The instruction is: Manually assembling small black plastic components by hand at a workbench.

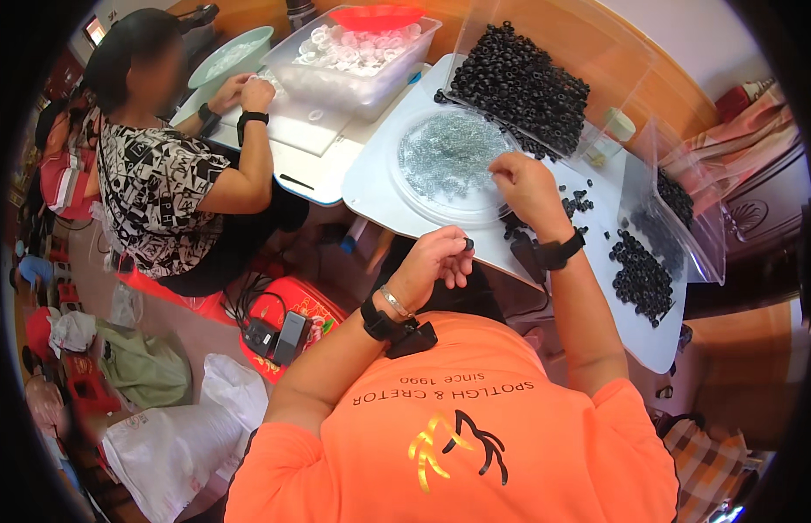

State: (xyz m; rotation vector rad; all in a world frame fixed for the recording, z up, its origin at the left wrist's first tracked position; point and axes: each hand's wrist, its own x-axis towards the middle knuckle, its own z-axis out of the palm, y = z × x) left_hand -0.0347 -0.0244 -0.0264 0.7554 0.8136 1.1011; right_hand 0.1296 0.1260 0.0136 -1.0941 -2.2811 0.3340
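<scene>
My left hand [427, 270] is in front of the table edge, pinching a small black plastic part [469, 245] between thumb and fingertip. My right hand [529, 193] reaches over the right side of a round clear tray [407, 193], its thumb and fingers pinched together; what they hold, if anything, is too small to make out. Many tiny greyish metal pieces [453, 152] lie heaped in that tray. Loose black parts [576, 205] of the same look are scattered beside my right wrist. Each of my wrists wears a black strap with a small device.
A tilted clear bin [597, 52] of black parts [519, 87] stands behind the tray. More black parts [641, 277] lie at right, near another clear bin [698, 235]. At left a co-worker [174, 166] handles small white pieces beside a tub [362, 87] of white rings. A red stool [323, 301] carries cables.
</scene>
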